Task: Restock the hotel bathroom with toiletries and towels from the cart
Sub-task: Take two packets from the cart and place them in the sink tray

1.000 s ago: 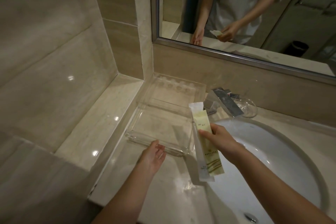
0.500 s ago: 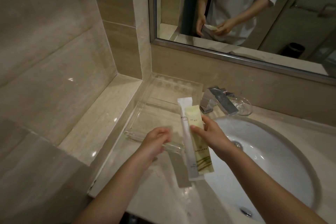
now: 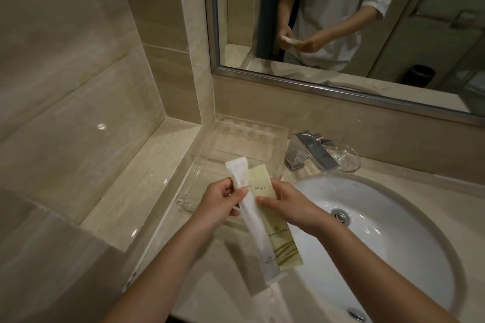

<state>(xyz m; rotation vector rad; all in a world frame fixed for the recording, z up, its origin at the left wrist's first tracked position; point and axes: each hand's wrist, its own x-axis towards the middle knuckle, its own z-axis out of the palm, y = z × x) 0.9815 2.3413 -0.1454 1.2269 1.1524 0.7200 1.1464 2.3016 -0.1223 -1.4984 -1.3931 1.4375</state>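
Two long flat toiletry packets are held over the counter's front: a white packet [image 3: 256,228] and a pale green packet [image 3: 278,231] lying partly behind it. My left hand [image 3: 217,204] pinches the white packet near its top. The thumb and fingers of my right hand [image 3: 288,204] grip the green packet. A clear acrylic tray [image 3: 210,165] sits on the counter just behind both hands, with nothing visible in it.
A white oval sink [image 3: 380,231] lies to the right, with a chrome faucet [image 3: 312,155] and a clear glass dish [image 3: 343,160] behind it. A marble ledge [image 3: 147,178] runs along the left wall. The mirror [image 3: 341,21] above reflects a person in a white shirt.
My left hand left the tray's front edge and came up to pinch the white packet. Both packets shifted left, toward the tray.
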